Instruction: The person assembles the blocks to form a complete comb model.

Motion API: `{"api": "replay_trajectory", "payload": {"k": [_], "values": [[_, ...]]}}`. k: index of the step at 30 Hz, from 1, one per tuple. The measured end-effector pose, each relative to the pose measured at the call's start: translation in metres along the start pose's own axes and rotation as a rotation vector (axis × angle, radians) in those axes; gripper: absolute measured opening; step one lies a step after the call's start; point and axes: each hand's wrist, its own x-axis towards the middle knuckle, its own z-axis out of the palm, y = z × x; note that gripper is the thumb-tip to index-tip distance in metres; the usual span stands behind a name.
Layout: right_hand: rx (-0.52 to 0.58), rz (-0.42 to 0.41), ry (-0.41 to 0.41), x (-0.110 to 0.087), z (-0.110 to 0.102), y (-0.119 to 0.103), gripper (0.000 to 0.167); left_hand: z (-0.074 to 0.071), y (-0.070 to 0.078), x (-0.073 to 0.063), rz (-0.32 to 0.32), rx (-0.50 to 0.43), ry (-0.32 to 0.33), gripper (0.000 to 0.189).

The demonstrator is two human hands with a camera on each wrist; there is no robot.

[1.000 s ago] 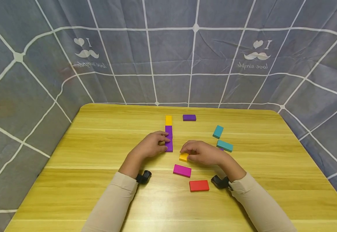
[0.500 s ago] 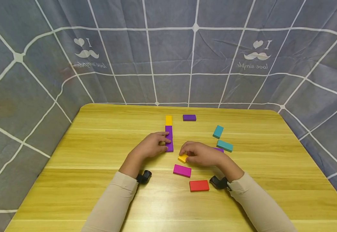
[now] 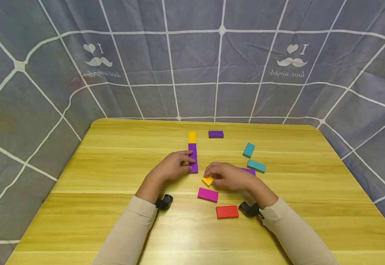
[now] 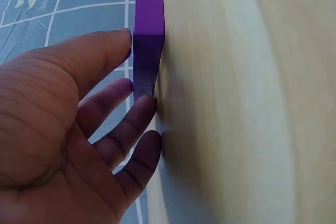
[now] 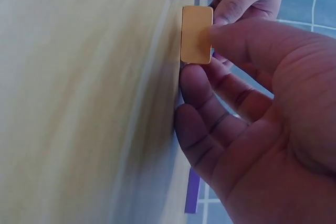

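Note:
My left hand (image 3: 173, 166) rests its fingertips on the purple blocks (image 3: 193, 165), which lie end to end in a row with a yellow block (image 3: 192, 137) at the far end. In the left wrist view its fingers are loosely bent, with the thumb at the upper side of the purple block (image 4: 149, 17). To the right, my right hand (image 3: 230, 176) pinches another yellow block (image 3: 207, 180) low over the table; its end face (image 5: 197, 35) shows in the right wrist view. Whether that block touches the table I cannot tell. A magenta block (image 3: 208, 195) lies just in front of it.
A red block (image 3: 227, 212) lies nearest me. Two teal blocks (image 3: 249, 150) lie to the right, with a purple block (image 3: 250, 171) partly hidden behind my right hand. Another purple block (image 3: 216, 134) lies near the table's far edge, before the grey curtain (image 3: 195, 59).
My right hand has shifted slightly left and towards me, and the yellow block in it has turned. More of the purple block behind that hand shows. My left hand has stayed nearly still.

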Motion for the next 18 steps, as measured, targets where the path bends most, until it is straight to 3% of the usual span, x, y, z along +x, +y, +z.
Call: {"api": "replay_trajectory", "payload": {"k": [18], "values": [[-0.030,-0.038,0.063,0.0009,0.0047,0.0022,0.021,0.0002,0.0010,-0.0005,-0.030,-0.016,-0.010,0.031]]}}
